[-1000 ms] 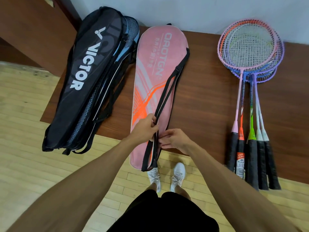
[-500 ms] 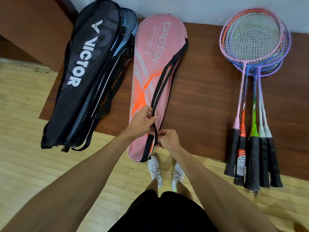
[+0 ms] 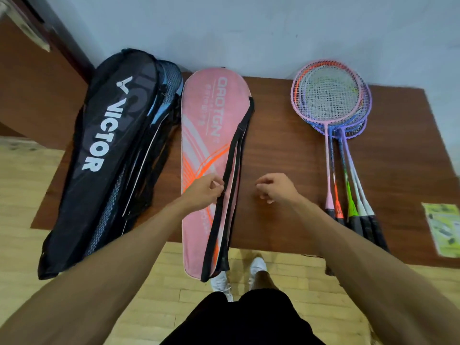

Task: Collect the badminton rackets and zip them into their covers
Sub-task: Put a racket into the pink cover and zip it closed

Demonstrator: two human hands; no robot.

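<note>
The rackets (image 3: 333,135) are lying stacked on the wooden table (image 3: 286,170), off to the right of the pink cover (image 3: 211,158), which we are using as our landmark. Their heads are pointing toward the wall, their black grips are pointing back at us and hanging over the table's near edge, so their long axis is running roughly parallel to the pink cover, well apart from it

The pink cover is lying flat mid-table, narrow end overhanging toward us, with its black strap (image 3: 229,180) running down its right side. We can't tell whether its zip is open. Left of the pink cover, touching it near the top, the black Victor bag (image 3: 104,150) is lying the same way

Our left hand (image 3: 204,192) is resting on the pink cover, fingers curled and pinching the strap. Our right hand (image 3: 276,188) is hovering over bare table between the pink cover and the rackets, loosely curled, holding nothing

We are judging the right hand as nearer the rackets, so the reach is likely going rightward to the grips, then feeding heads-first into the pink cover
</note>
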